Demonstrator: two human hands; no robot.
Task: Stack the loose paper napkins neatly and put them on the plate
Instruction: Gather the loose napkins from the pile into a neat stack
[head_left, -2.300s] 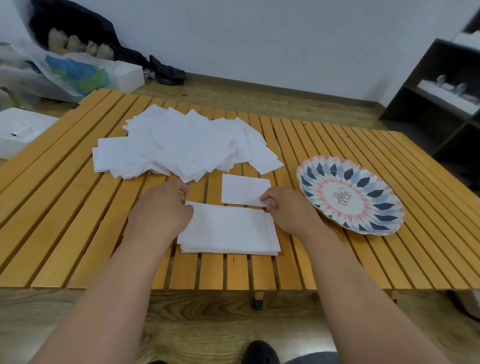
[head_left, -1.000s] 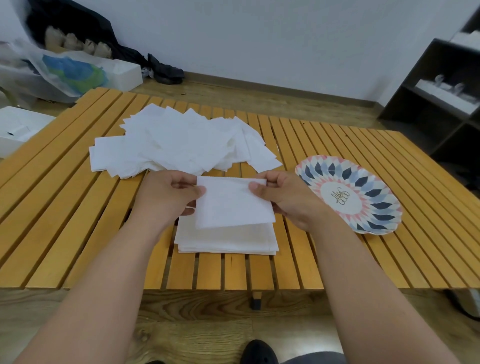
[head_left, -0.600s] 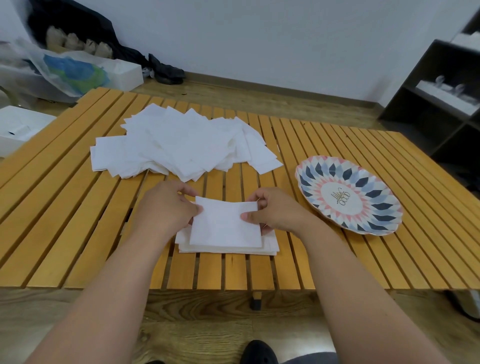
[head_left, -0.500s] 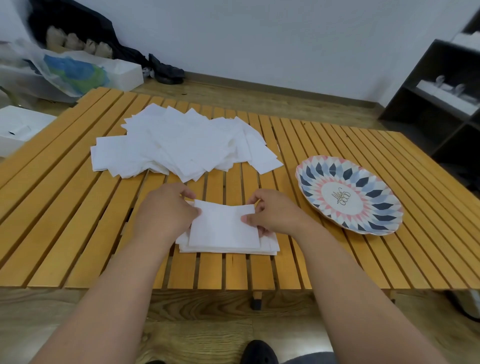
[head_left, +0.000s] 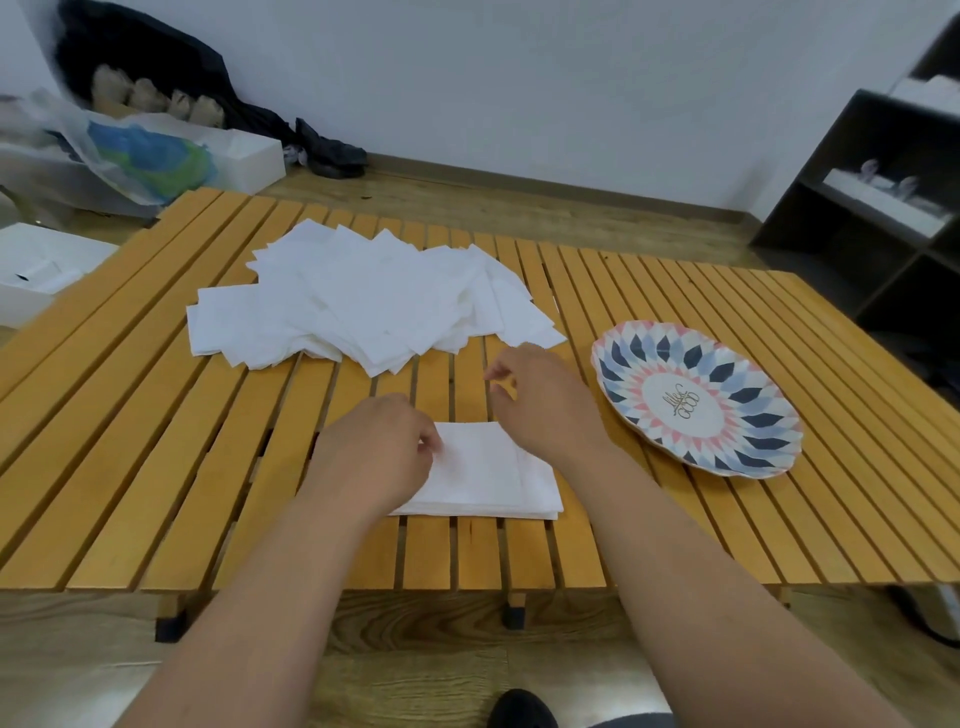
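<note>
counter (head_left: 156, 415): loose napkin pile (head_left: 363, 306) at the far side is still big, and the plate (head_left: 727, 374) on the right is still bare. The neat stack (head_left: 488, 483) near the front edge just gained the napkin both hands held a second ago. left hand (head_left: 379, 452) rests on the stack's left edge, fingers bent; pinching or pressing, can't tell. right hand (head_left: 540, 400) has lifted off, loosely curled, empty. Probably fetching the next napkin; plenty left.

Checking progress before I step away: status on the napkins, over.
Left hand on neat stack, grip unclear; right hand empty, above table. Loose pile not yet stacked, plate bare. Nothing in the way.
</note>
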